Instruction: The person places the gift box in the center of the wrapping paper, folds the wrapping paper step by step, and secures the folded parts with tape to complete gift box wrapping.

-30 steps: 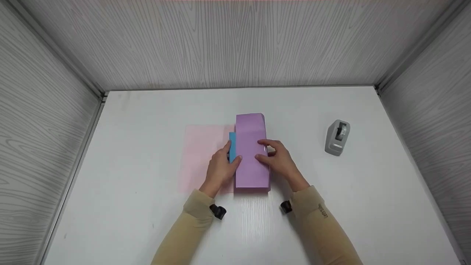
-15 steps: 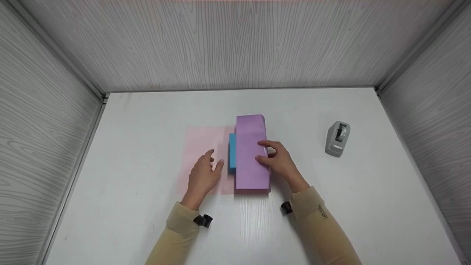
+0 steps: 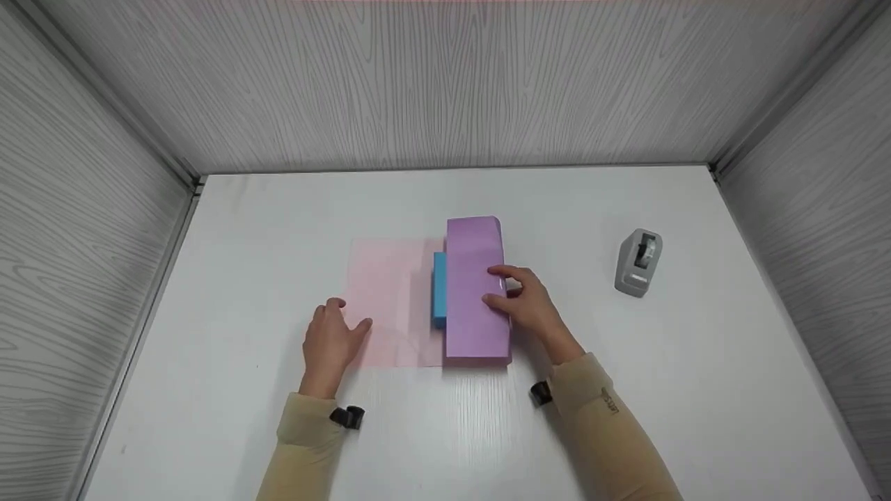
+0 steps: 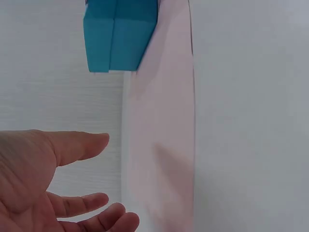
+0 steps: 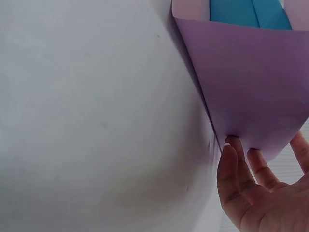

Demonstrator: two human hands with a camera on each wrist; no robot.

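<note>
A sheet of wrapping paper (image 3: pixel 476 240), purple outside and pink inside, is folded over a blue box (image 3: pixel 439 291) from the right. The box's left side shows past the flap, and its rest is hidden. My right hand (image 3: pixel 534 309) holds the folded paper, thumb and forefinger on top, other fingers against its right side. In the right wrist view, fingertips touch the purple paper (image 5: pixel 251 77). At the left edge of the flat pink part, my left hand (image 3: pixel 330 342) has its fingers apart. The left wrist view shows the left hand (image 4: pixel 53 179) holding nothing, away from the box (image 4: pixel 118 38).
A grey tape dispenser (image 3: pixel 638 263) stands on the right of the white table (image 3: pixel 209 292). Panels with a grey wood grain (image 3: pixel 445 83) enclose the table at the back and both sides.
My left hand has let go of the box and flap and moved left to the pink paper's left edge. The right hand stays on the folded paper.
</note>
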